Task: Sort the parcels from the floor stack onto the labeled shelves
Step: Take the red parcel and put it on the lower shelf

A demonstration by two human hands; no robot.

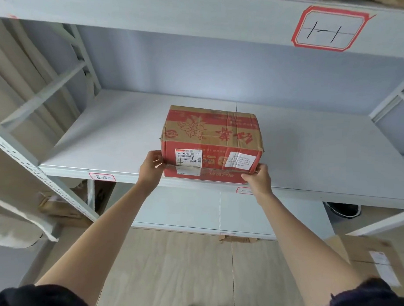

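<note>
Head view: I've got the red-and-brown taped cardboard box (211,144) sitting flat on the grey metal shelf board (110,131), near its front lip. My left hand (151,168) is on the box's near-left bottom corner, fingers (158,158) curled onto the edge; my right hand (258,179) pinches the near-right bottom corner, fingertips (247,176) on the tape. Both grasping the box, not clenched hard, I think, tho contact under the palms is hidden.

Handling, my guess: stiff carton, creased top, moderately light since two corner grips manage it. Glossy tape strips are slippery, so bare cardboard at the side faces beside my fingers is the better hold. Small red-bordered paper label (101,177) sits just below-left of my left fingers.
</note>
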